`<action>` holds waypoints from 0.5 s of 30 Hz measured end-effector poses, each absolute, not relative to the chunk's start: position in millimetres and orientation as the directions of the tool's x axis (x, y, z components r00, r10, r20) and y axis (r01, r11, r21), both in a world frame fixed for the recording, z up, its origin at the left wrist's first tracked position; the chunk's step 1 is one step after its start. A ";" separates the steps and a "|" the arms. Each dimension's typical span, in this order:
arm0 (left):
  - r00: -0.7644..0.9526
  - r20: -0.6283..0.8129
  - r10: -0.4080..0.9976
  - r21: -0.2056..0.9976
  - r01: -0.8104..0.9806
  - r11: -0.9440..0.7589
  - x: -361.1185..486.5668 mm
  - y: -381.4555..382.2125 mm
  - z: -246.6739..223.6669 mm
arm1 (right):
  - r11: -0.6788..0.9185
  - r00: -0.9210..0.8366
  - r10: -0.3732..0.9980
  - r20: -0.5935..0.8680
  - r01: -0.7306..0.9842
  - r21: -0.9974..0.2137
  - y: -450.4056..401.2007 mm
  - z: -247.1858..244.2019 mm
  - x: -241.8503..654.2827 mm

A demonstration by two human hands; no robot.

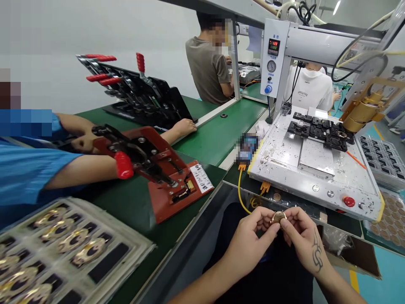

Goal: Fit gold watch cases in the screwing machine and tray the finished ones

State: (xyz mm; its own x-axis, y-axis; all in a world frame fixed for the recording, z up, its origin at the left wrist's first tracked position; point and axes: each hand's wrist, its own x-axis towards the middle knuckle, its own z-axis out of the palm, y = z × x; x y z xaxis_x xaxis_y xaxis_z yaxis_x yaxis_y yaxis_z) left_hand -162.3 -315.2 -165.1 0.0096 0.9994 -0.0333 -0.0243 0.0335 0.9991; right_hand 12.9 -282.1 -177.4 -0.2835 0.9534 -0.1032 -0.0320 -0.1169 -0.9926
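A small round gold-rimmed part (278, 217) is held up between both hands, above my lap. My left hand (253, 238) pinches it from the left with thumb and fingers. On its right side, my right hand (300, 232) grips the rim, the thumb lying over its face. Behind the hands stands a white dispensing machine (281, 169) with a black fixture (322, 131) on its bed. Yellow cables (240, 190) hang just beyond my left hand.
A red clamp fixture (161, 202) stands on the green bench at left, near a co-worker's arms (88, 171). A tray of gold parts (126, 270) lies front left. Trays of round discs (390, 219) and black parts (382, 156) are at right. Other people sit behind.
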 end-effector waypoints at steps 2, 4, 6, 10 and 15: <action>0.006 -0.035 0.999 0.999 -0.033 0.035 -161.4 -316.3 -165.3 | -0.103 -0.276 0.957 -0.090 -0.036 -0.994 -283.7 -176.6 11.3; -0.006 -0.032 0.999 0.999 -0.030 0.031 -160.7 -317.1 -165.5 | -0.082 -0.264 0.962 -0.071 -0.032 -0.996 -284.9 -176.5 10.1; -0.016 -0.024 1.000 1.000 -0.013 0.024 -161.0 -317.2 -165.3 | -0.061 -0.269 0.962 -0.053 -0.020 -0.998 -284.4 -177.1 10.5; -0.020 0.005 1.000 0.999 0.046 -0.004 -166.8 -315.0 -162.7 | 0.067 -0.383 0.923 0.040 0.058 -0.996 -274.2 -176.4 18.2; -0.067 0.028 0.997 0.988 0.152 -0.018 -174.8 -316.5 -157.1 | 0.577 -0.670 0.677 0.305 0.225 -0.785 -253.7 -166.4 22.6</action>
